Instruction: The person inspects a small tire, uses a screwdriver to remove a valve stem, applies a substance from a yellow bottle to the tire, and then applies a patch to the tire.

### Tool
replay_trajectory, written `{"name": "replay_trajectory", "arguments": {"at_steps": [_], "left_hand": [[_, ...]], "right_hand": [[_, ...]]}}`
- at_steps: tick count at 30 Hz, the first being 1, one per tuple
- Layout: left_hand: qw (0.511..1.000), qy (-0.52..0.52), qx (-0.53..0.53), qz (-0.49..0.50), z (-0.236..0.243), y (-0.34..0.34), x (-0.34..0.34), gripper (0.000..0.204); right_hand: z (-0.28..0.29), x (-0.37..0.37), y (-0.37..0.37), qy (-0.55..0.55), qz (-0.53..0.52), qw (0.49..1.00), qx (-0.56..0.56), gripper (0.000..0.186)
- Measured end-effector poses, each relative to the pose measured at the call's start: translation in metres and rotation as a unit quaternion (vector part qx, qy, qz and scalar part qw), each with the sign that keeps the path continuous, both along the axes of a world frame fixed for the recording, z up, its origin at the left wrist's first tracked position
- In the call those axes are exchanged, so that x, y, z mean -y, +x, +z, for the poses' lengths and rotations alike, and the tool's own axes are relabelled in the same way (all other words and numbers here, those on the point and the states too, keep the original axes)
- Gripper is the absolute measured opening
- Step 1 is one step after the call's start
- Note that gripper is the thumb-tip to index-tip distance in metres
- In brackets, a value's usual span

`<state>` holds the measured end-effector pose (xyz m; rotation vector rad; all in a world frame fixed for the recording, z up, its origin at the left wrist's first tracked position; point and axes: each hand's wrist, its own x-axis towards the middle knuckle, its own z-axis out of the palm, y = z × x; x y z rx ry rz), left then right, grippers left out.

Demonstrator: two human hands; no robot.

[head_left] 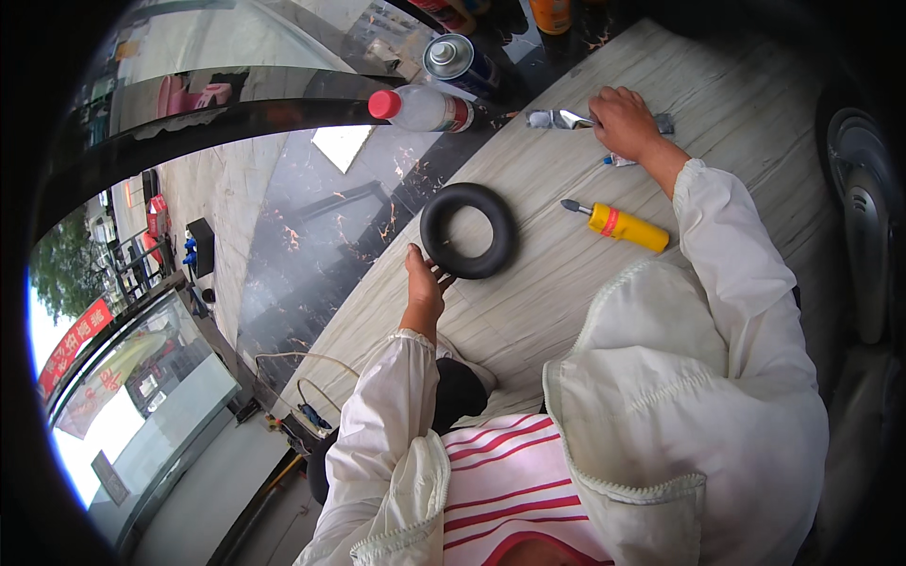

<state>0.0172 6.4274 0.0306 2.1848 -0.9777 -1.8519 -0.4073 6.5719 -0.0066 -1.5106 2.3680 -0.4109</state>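
Note:
A black rubber ring like a small inner tube [508,222] is at my left hand [427,292]. The fingers of that hand curl under its near left rim, and the thumb stands beside it. Farther right, my right hand [625,123] is closed over the middle of a grey and silvery strip [557,119] lying on the wood-grain surface; its fingertips are partly hidden. Just below that hand lies a small tube with a blue cap [615,160]. Between my arms lies a yellow-handled tool with a dark pointed tip [629,227].
A clear bottle with a red cap [423,108] lies on its side at the far edge, next to a dark metal can [462,66]. An orange container [550,15] stands behind. A pale cable [302,356] loops at the lower left. A grey-black machine part [864,217] is at the far right.

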Motion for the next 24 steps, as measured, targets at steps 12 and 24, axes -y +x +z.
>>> {"name": "replay_trajectory", "arguments": {"at_steps": [12, 24], "left_hand": [[0.982, -0.144, -0.068, -0.102, 0.101, -0.044, -0.041, 0.05], [0.862, -0.151, -0.189, -0.445, 0.179, -0.034, -0.075, 0.046]], "right_hand": [[0.109, -0.004, 0.111, -0.109, 0.229, 0.934, 0.25, 0.018], [0.174, -0.014, 0.16, -0.157, 0.269, 0.815, 0.489, 0.011]]}}
